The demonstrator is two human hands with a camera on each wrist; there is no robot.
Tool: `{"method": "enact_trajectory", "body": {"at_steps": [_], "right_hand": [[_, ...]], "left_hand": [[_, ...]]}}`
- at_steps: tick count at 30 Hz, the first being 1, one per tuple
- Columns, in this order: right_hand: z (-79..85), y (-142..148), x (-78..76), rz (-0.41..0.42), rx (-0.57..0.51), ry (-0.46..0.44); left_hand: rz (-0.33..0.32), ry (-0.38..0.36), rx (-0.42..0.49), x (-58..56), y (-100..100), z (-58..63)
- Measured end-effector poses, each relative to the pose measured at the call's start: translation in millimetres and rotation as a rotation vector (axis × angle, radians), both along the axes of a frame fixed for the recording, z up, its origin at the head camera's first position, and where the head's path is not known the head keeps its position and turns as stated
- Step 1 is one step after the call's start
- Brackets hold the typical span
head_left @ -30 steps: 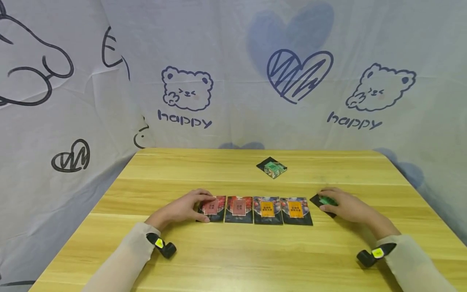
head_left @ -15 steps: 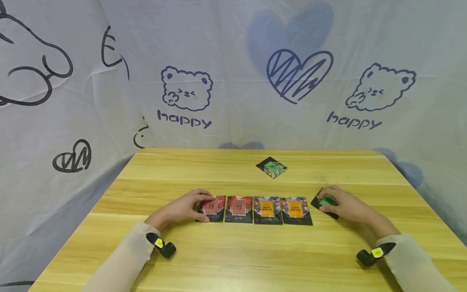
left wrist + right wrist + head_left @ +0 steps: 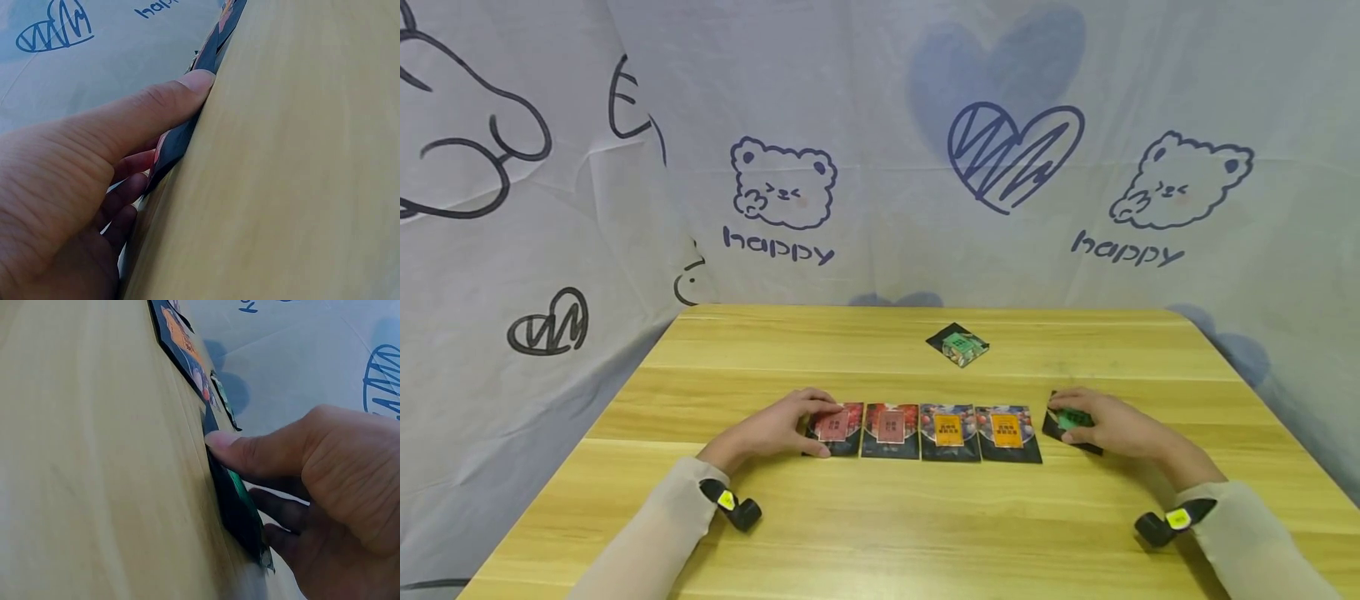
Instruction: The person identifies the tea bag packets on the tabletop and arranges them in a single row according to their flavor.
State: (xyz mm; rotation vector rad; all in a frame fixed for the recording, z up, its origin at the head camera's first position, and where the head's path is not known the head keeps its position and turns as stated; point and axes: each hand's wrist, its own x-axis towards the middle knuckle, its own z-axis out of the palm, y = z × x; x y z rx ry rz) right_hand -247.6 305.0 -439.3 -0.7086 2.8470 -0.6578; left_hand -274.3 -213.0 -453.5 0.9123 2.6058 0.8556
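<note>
Two red-labelled black sachets and two orange-labelled ones form a row on the wooden table in the head view. My left hand (image 3: 778, 427) holds the leftmost red-labelled sachet (image 3: 844, 427), thumb at its near edge and fingertips toward its far side. To its right lie the other red-labelled sachet (image 3: 891, 431) and the orange-labelled sachets, one inner (image 3: 951, 432) and one outer (image 3: 1009, 433). Beyond the row's right end my right hand (image 3: 1112, 421) holds a green-labelled sachet (image 3: 234, 503) between thumb and fingers, partly covering it. Its left edge is close to the outer orange-labelled sachet.
Another green-labelled sachet (image 3: 958, 344) lies turned askew farther back on the wooden table (image 3: 880, 525). White cloth (image 3: 880, 150) printed with bears and hearts hangs behind the table. A strap camera (image 3: 1172, 523) is on each wrist.
My right hand has turned the green-labelled sachet and shifted it slightly, so it sits straighter beside the row. The left hand and the other sachets have stayed put.
</note>
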Motion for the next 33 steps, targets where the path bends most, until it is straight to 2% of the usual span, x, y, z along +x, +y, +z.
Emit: {"method": "enact_trajectory", "body": {"at_steps": [4, 12, 18, 21, 33], "right_hand": [[0.0, 1.1, 0.2, 0.021, -0.025, -0.012], [-4.4, 2.4, 0.3, 0.002, -0.092, -0.014], [-5.9, -0.3, 0.1, 0.043, -0.119, 0.005], [-6.5, -0.7, 0.0, 0.074, -0.118, -0.005], [-6.8, -1.0, -0.1, 0.102, -0.118, -0.068]], "left_hand": [[0.000, 0.000, 0.000, -0.4, 0.3, 0.1], [0.004, -0.004, 0.003, -0.6, 1.1, 0.7], [0.013, -0.004, 0.008, -0.3, 1.6, 0.5], [0.014, 0.000, 0.005, -0.4, 1.6, -0.5], [0.017, -0.008, 0.004, 1.4, 1.3, -1.9]]}}
